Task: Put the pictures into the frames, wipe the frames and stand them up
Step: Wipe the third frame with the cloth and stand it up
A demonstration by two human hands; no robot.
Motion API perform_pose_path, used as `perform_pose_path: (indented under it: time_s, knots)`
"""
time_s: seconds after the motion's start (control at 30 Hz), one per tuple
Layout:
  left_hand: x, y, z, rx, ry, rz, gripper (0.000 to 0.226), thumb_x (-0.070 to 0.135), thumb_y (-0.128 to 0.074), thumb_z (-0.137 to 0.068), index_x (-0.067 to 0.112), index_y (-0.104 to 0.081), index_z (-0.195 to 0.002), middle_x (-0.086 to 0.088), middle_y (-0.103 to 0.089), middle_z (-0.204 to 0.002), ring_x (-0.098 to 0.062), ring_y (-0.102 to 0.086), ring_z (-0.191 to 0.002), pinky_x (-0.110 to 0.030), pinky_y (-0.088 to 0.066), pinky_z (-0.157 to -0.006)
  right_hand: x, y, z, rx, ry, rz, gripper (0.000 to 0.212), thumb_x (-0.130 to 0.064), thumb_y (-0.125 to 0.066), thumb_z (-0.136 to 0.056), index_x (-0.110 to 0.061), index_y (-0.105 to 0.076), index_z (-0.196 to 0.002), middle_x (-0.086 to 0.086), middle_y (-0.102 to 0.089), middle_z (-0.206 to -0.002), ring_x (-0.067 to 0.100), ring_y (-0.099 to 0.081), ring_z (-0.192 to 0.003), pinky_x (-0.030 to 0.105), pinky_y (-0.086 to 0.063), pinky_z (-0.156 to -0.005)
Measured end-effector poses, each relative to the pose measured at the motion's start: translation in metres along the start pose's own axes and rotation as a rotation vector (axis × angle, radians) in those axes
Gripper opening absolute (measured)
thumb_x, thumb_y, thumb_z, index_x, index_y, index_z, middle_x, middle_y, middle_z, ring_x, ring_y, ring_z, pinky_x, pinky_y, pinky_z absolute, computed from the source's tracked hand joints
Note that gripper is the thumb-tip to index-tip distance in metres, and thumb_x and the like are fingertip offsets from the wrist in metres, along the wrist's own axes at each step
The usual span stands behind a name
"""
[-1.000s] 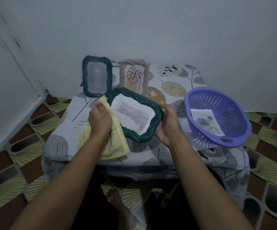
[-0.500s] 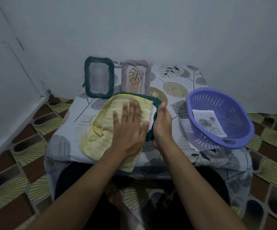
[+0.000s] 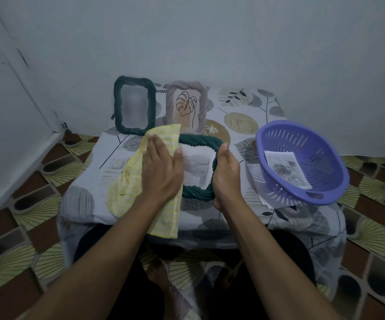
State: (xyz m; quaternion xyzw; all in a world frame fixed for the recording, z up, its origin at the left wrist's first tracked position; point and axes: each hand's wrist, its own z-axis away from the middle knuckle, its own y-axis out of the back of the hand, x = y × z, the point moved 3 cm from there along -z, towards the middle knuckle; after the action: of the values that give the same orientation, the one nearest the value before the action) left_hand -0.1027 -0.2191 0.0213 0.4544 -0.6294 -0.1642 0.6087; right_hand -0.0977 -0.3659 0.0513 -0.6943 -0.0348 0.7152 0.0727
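A person's view down at a small table (image 3: 90, 181) covered in a leaf-print cloth, with both bare forearms reaching in from below.

Near the table's front edge, at its middle, lies a green frame (image 3: 200, 138) with a twisted rope-like rim and a white picture (image 3: 198, 167) already inside it. The right hand (image 3: 226, 176) grips the frame's right side, thumb on top of the rim and fingers out of sight beneath, probably to stop it sliding under the wipe. The left hand (image 3: 161, 172) lies flat with straight fingers close together, pressing a yellow cloth (image 3: 129, 183) onto the frame's left half. The cloth hides that side of the rim and trails over the front edge of the table. This looks like the wiping step for this frame.

Along the back edge, towards the left corner, a standing green frame (image 3: 135, 108) and a mauve frame (image 3: 187, 107) holding a line drawing of a leaf stand upright side by side, faces to the camera. They appear finished, and set back out of the way of the hands.

At the right edge sits a purple basket (image 3: 302, 162) with slotted walls, tipped towards the person. Inside it lies one loose picture (image 3: 287, 168), a grey print with roses. A sheet of paper (image 3: 254, 172) pokes out from under the basket's left side. No empty frame for them is in view
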Motion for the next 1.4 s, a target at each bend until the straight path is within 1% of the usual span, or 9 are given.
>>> perform_pose_path:
  time_s: [0.13, 0.2, 0.37, 0.53, 0.63, 0.93, 1.13, 1.27, 1.4]
  knots:
    - [0.001, -0.021, 0.031, -0.171, -0.306, -0.054, 0.080, 0.059, 0.001, -0.093, 0.010, 0.017, -0.154, -0.008, 0.026, -0.162, -0.021, 0.028, -0.148, -0.036, 0.017, -0.121, 0.001, 0.009, -0.009, 0.037, 0.012, 0.023, 0.039, -0.042, -0.035, -0.107, -0.012, -0.057, -0.095, -0.001, -0.068, -0.103, -0.003, -0.058, -0.083, 0.019, -0.046, -0.080]
    - [-0.005, -0.022, 0.038, -0.166, -0.407, -0.050, 0.076, 0.055, -0.004, -0.096, 0.012, 0.013, -0.156, -0.003, 0.023, -0.163, -0.014, 0.026, -0.149, -0.029, 0.017, -0.120, 0.001, 0.012, -0.010, 0.050, 0.004, 0.001, 0.036, -0.040, -0.034, -0.107, -0.015, -0.059, -0.101, -0.020, -0.056, -0.109, -0.011, -0.052, -0.095, 0.016, -0.045, -0.077]
    - [-0.022, -0.006, 0.011, 0.049, -0.125, -0.034, 0.076, 0.055, -0.011, -0.098, 0.012, 0.009, -0.158, -0.007, 0.011, -0.166, -0.023, 0.011, -0.153, -0.039, 0.007, -0.124, 0.002, 0.012, -0.005, -0.010, -0.018, -0.011, 0.035, -0.038, -0.033, -0.108, -0.023, -0.062, -0.096, -0.018, -0.071, -0.086, -0.014, -0.064, -0.080, 0.013, -0.052, -0.072]
    - [-0.010, 0.022, -0.018, 0.115, 0.066, 0.058, 0.071, 0.051, -0.016, -0.103, 0.006, -0.009, -0.158, -0.015, -0.016, -0.164, -0.031, -0.012, -0.152, -0.045, -0.008, -0.124, 0.007, 0.006, 0.000, -0.056, -0.036, -0.020, 0.045, -0.047, -0.034, -0.105, -0.010, -0.058, -0.115, -0.010, -0.064, -0.111, 0.011, -0.057, -0.110, 0.028, -0.043, -0.100]
    - [0.005, 0.025, -0.016, 0.143, -0.013, -0.062, 0.075, 0.053, -0.013, -0.100, 0.003, -0.012, -0.156, -0.017, -0.016, -0.164, -0.030, -0.012, -0.152, -0.045, -0.008, -0.124, 0.009, 0.004, 0.000, -0.039, -0.007, -0.019, 0.033, -0.044, -0.034, -0.106, -0.019, -0.054, -0.103, -0.014, -0.055, -0.096, 0.009, -0.050, -0.097, 0.024, -0.042, -0.088]
    - [0.021, -0.017, 0.027, -0.129, -0.582, -0.326, 0.069, 0.044, -0.009, -0.099, 0.011, 0.011, -0.157, -0.009, 0.018, -0.165, -0.023, 0.020, -0.151, -0.046, 0.002, -0.124, 0.009, 0.011, -0.009, 0.026, -0.047, -0.077, 0.045, -0.039, -0.035, -0.108, -0.009, -0.068, -0.110, 0.004, -0.076, -0.102, 0.021, -0.071, -0.101, 0.037, -0.057, -0.088]
    - [-0.016, 0.007, -0.004, -0.030, -0.267, -0.329, 0.072, 0.059, -0.001, -0.098, 0.022, 0.025, -0.154, 0.002, 0.027, -0.162, -0.028, 0.027, -0.149, -0.050, 0.013, -0.121, 0.004, 0.022, -0.013, -0.006, -0.042, 0.020, 0.053, -0.043, -0.035, -0.107, 0.004, -0.061, -0.112, 0.021, -0.068, -0.115, 0.028, -0.064, -0.111, 0.050, -0.051, -0.098]
    - [-0.009, 0.023, -0.017, 0.051, -0.171, -0.196, 0.078, 0.061, -0.012, -0.099, 0.006, -0.022, -0.153, -0.013, -0.022, -0.162, -0.029, -0.008, -0.152, -0.048, -0.007, -0.123, 0.001, 0.016, -0.017, -0.137, -0.037, 0.038, 0.052, -0.046, -0.035, -0.106, -0.006, -0.062, -0.124, 0.018, -0.067, -0.123, 0.030, -0.063, -0.118, 0.052, -0.047, -0.105]
    - [0.014, 0.022, -0.003, 0.098, -0.371, -0.272, 0.060, 0.065, -0.020, -0.099, 0.014, -0.049, -0.111, -0.006, -0.054, -0.104, -0.026, -0.049, -0.100, -0.041, -0.038, -0.087, -0.005, 0.015, -0.021, -0.314, -0.090, 0.118, 0.052, -0.053, -0.039, -0.103, -0.013, -0.067, -0.118, 0.025, -0.066, -0.119, 0.039, -0.063, -0.114, 0.056, -0.050, -0.099]
